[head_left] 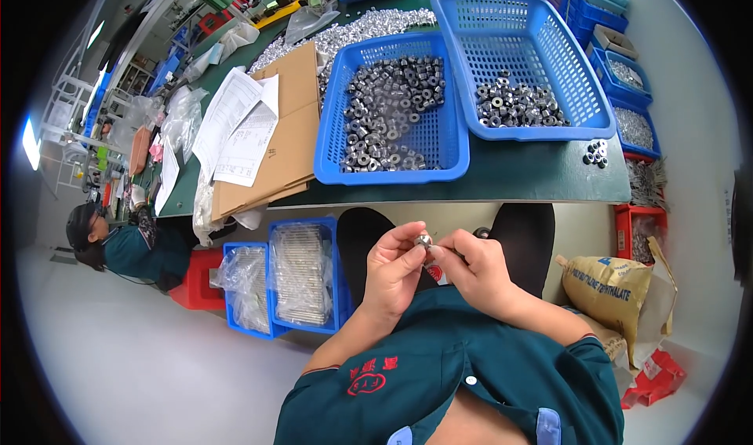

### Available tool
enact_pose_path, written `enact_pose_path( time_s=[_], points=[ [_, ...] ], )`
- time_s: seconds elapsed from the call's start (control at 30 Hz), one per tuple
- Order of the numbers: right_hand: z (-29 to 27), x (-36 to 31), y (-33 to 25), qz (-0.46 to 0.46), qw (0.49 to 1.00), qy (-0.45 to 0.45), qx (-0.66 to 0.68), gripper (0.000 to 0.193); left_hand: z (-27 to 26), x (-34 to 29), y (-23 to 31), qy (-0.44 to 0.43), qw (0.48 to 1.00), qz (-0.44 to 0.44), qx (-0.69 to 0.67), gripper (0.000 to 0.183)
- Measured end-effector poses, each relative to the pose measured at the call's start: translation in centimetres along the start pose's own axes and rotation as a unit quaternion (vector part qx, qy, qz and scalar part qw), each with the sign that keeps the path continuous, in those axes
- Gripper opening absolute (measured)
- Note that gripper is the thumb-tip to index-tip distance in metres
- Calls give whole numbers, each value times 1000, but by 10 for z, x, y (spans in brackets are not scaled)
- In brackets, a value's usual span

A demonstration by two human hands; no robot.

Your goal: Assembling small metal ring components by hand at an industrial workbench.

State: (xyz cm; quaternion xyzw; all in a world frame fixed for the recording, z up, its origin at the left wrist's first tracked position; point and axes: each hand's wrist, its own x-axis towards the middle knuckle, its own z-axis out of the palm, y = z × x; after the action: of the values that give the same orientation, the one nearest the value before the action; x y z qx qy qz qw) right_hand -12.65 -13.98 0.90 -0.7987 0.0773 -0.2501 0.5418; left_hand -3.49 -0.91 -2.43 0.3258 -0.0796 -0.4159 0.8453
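Workroom, pale floor (180, 366), one green counter (541, 176) along the wearer's front. On the counter: a left blue basket (392, 176), well filled with small bored metal pieces; a right blue basket (541, 133), partly filled with similar pieces; a loose cluster of pieces (596, 155) near the front edge, right of both baskets; cardboard sheets (292, 143) under papers (243, 107), at the left. Item in hand: one small shiny metal piece (424, 241), held above the lap, short of the counter's edge. Left hand (394, 268): fingers pinching the piece between thumb and forefinger. Right hand (480, 268): thumb and forefinger drawn together at the piece's side; whether they grip something tiny cannot be told. Risks, as judged: the piece is small and probably slick, so a twist or uneven push from the right could slip it out, to fall into the lap or onto the floor. The loose cluster, unwalled, might be knocked over the edge by a passing sleeve. Alike pieces in two baskets could be mixed if one were returned to the wrong one.
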Motion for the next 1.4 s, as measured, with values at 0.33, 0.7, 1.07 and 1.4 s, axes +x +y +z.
enact_pose_path(
  time_s=[0.33,0.7,1.07,1.4],
  points=[
    [-38,6,0,400,729,-114,545,22,35,19,10,-65,962,110,242,26],
    [-96,15,3,-227,911,212,-271,17,125,82,11,-223,878,112,409,21],
    [-65,-32,123,46,962,163,-216,11,145,295,-52,-284,532,227,765,21],
    [-58,-75,186,112,933,137,-312,13,140,271,1,-253,580,381,674,12]
  ],
)
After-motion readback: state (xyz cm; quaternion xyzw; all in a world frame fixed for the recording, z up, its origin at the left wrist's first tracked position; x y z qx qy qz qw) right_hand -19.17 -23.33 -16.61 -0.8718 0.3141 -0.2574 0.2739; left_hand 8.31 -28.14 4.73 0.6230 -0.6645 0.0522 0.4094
